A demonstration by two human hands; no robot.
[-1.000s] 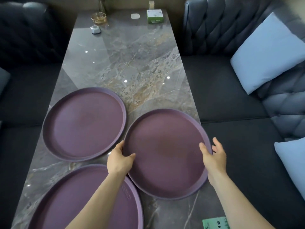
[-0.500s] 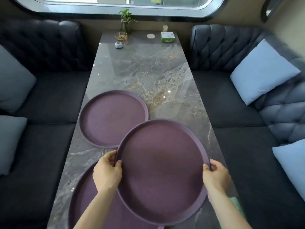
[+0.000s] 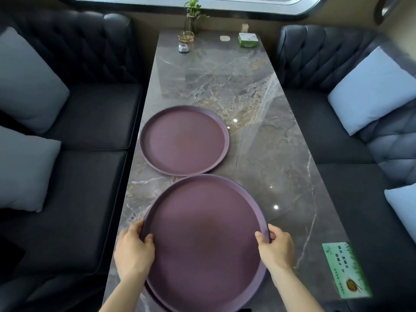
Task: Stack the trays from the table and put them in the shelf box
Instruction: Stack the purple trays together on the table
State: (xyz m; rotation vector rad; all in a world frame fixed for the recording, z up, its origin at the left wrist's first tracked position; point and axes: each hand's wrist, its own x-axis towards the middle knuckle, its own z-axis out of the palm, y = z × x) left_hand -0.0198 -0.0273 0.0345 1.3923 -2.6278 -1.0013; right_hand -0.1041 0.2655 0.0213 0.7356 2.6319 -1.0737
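I hold a round purple tray (image 3: 206,242) by its two sides: my left hand (image 3: 134,252) grips the left rim, my right hand (image 3: 275,248) grips the right rim. This tray sits almost squarely over another purple tray (image 3: 149,293), of which only a sliver of rim shows at the lower left. A third purple tray (image 3: 184,140) lies flat on the grey marble table (image 3: 258,113), just beyond the held one. No shelf box is in view.
Dark tufted sofas with light blue cushions (image 3: 373,88) flank the table. At the far end stand a plant vase (image 3: 191,16), a glass dish (image 3: 186,37), a small white item (image 3: 183,47) and a green box (image 3: 247,40). A green card (image 3: 344,270) lies near the right edge.
Both hands carried the right-hand tray leftward and toward me, bringing it over the near tray. The far tray stayed put. The view tilted up and back.
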